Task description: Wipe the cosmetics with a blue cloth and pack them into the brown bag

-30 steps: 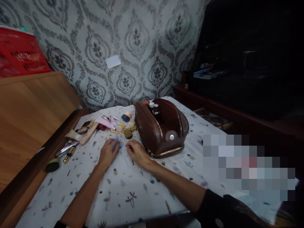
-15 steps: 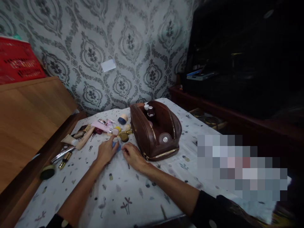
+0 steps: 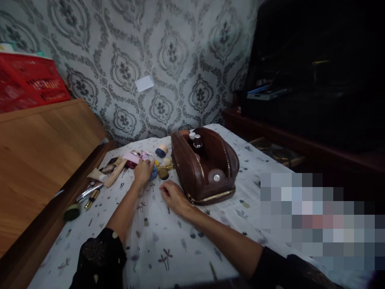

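My left hand [image 3: 143,172] reaches into the near side of a group of cosmetics, its fingers curled beside a small blue, soft-looking object [image 3: 154,172]. The fingers partly hide that object and appear to grip it. Just right of it lie a round olive-brown jar [image 3: 163,173] and a gold tube [image 3: 169,167]. Resting on the cloth, my right hand [image 3: 172,196] has its fingers curled in, with nothing visible in them. Close to its right stands a brown leather toiletry bag [image 3: 188,176], unzipped, with a dark bottle [image 3: 197,141] inside.
A pink tube [image 3: 131,157], a beige tube [image 3: 115,173] and a dark green round container [image 3: 71,212] lie left on the patterned tablecloth [image 3: 150,257]. A wooden panel [image 3: 51,140] bearing a red basket [image 3: 45,80] rises at left. An opened drawer [image 3: 296,161] is at right.
My left hand has moved forward, away from me, and the blue object has shifted forward with it. My right hand stays beside the bag, its fingers more curled. The view has turned slightly left.
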{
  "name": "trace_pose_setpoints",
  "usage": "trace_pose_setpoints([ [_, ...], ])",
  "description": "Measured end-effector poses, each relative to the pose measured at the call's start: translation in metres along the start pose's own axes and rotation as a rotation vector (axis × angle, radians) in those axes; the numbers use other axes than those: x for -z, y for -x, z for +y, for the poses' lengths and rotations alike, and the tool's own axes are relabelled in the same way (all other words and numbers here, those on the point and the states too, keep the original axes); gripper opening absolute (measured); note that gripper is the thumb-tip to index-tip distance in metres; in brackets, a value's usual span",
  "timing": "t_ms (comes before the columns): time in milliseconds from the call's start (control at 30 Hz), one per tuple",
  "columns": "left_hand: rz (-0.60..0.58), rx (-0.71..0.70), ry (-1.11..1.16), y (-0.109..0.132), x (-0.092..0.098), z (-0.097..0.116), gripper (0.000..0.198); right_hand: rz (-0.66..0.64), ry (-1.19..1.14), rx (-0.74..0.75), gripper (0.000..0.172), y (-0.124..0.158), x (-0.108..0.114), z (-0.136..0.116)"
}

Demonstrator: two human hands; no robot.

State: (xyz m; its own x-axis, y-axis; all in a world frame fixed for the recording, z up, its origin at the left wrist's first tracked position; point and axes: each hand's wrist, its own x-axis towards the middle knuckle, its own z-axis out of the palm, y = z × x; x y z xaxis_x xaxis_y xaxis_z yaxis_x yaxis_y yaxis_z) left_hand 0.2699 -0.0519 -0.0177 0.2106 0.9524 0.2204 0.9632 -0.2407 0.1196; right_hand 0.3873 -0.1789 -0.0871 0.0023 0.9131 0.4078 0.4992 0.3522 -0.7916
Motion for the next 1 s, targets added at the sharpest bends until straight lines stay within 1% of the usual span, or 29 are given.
trace_pose_setpoints([
  [167,-0.024,0.001,-0.040,-0.001,-0.004,0.006,0.047,0.016,-0.005,0.013,0.016,0.000,-0.002,0.003],
  [433,-0.047,-0.005,-0.009,-0.004,-0.004,0.002,0.042,0.036,-0.014,0.044,0.017,0.000,-0.004,0.008],
  [633,-0.021,-0.029,0.075,0.006,-0.007,-0.001,0.032,0.035,-0.025,0.061,0.016,-0.001,-0.005,0.012],
  [867,0.023,-0.036,0.228,0.017,-0.011,-0.012,0.021,0.031,-0.033,0.074,0.015,-0.003,-0.006,0.015],
  [1000,0.042,-0.023,0.332,0.022,-0.017,-0.025,0.026,0.017,-0.033,0.077,0.014,-0.002,-0.003,0.013],
])
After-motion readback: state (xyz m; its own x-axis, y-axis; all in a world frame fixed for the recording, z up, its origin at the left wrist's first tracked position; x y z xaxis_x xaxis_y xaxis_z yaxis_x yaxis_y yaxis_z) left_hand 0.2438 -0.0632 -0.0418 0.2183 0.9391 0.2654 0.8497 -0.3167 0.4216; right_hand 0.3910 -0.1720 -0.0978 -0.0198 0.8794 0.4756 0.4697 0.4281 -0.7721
